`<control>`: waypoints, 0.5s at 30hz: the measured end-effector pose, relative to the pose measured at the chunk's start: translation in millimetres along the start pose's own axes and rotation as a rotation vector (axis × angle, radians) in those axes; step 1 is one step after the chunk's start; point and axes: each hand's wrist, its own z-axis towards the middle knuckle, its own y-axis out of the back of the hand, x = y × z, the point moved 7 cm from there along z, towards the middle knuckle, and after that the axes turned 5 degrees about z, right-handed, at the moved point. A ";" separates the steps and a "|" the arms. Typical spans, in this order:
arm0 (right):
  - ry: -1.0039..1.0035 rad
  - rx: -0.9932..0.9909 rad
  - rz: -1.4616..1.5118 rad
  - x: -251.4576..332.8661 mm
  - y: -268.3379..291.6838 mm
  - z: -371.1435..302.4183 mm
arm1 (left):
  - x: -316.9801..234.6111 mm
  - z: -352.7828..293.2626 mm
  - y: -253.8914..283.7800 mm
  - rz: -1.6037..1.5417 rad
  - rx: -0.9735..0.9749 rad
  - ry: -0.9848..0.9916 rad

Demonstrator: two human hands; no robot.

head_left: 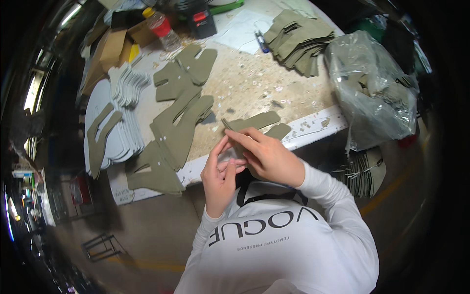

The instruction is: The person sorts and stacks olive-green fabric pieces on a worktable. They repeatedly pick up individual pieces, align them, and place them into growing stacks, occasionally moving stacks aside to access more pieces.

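Observation:
An olive-green cut piece [254,120] with two rounded arms is between my hands at the table's near edge. It looks like flat fabric or leather; part of it is hidden behind my fingers. My right hand [274,159] is closed on it from the right, its fingers bent over the piece. My left hand [219,179] comes up from the left, its fingers curled in and the fingertips meeting the right hand at the piece's corner. Nearest on the left lie stacked olive pieces [183,132], with more olive pieces [155,171] at the table edge.
Pale grey pieces [115,132] lie fanned at the left. At the back stand a bottle with a yellow cap [161,28], a cardboard box [115,51] and a dark container [199,22]. An olive stack [298,39] and a clear plastic bag [372,93] are at the right.

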 end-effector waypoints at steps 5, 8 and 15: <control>0.197 0.113 -0.201 13.7 80.2 29.0 | 6.0 3.9 5.0 0.067 -0.003 -0.018; 0.250 0.203 -0.335 21.5 131.3 57.4 | 13.3 7.2 8.4 0.119 0.009 -0.044; 0.151 0.257 -0.316 -28.1 241.5 129.9 | 35.6 8.4 13.5 0.164 -0.039 -0.024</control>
